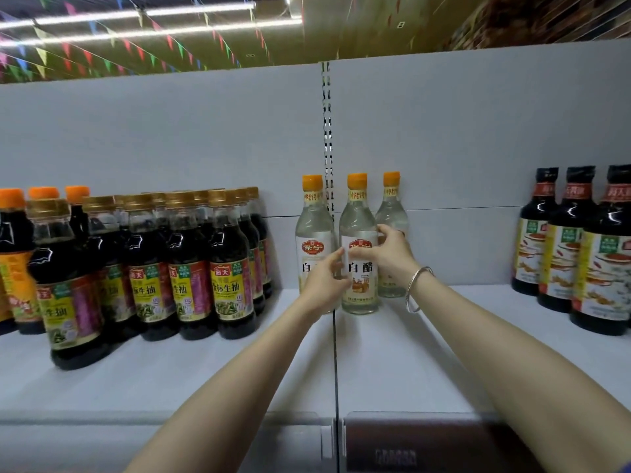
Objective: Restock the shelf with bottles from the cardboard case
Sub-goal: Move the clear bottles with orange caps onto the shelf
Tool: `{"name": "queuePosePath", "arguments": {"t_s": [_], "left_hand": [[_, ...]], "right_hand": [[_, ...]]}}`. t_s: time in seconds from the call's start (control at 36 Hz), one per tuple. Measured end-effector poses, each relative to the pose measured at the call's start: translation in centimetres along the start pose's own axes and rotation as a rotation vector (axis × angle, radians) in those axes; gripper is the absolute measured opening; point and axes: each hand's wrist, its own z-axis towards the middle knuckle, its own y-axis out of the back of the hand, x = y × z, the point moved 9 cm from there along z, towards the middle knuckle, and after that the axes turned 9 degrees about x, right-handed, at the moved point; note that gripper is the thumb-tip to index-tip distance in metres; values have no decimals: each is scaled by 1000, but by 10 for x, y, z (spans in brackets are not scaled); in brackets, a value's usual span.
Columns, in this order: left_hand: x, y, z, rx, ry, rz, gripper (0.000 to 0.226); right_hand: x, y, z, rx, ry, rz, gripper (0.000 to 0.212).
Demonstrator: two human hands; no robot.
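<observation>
Both hands are at the middle clear bottle (358, 244) on the white shelf (392, 363), orange cap, white label. Right hand (389, 256) wraps the label zone from the right, fingers (387, 231) curled round the body, thumb across the front. Left hand (324, 281) sits at the lower left of it, fingers reaching the gap between this bottle and the left clear bottle (312, 233); they look fairly straight, touching rather than gripping, hard to tell fully. Third clear bottle (391, 213) stands behind the right hand, near the back panel. All three upright, close together at the shelf joint. Dark sauce bottles (191, 268) are grouped to the left, more dark bottles (573, 254) well apart to the right. Cardboard case not in view. Silver bangle (415, 288) on the right wrist. Handling guess: glass or stiff plastic, full of liquid, so fairly heavy, rigid, smooth and possibly slippery; breakable if tipped against neighbours. Best hold is mid-body over the paper label, which gives friction, not the narrow neck. Step looks like seating and aligning the bottle in the row.
</observation>
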Motion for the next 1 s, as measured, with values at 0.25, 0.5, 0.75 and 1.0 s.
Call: {"name": "queuePosePath", "arguments": {"t_s": [0.25, 0.5, 0.75, 1.0], "left_hand": [[2, -5, 5, 27, 1, 30, 75], [5, -8, 6, 46, 3, 7, 80], [-4, -5, 0, -36, -36, 18, 69], [-28, -19, -51, -258, -125, -43, 26]], "right_hand": [[-6, -1, 6, -14, 3, -42, 52], [-6, -2, 5, -19, -18, -45, 52], [-10, 6, -24, -82, -77, -69, 88], [17, 34, -89, -83, -43, -119, 30]]}}
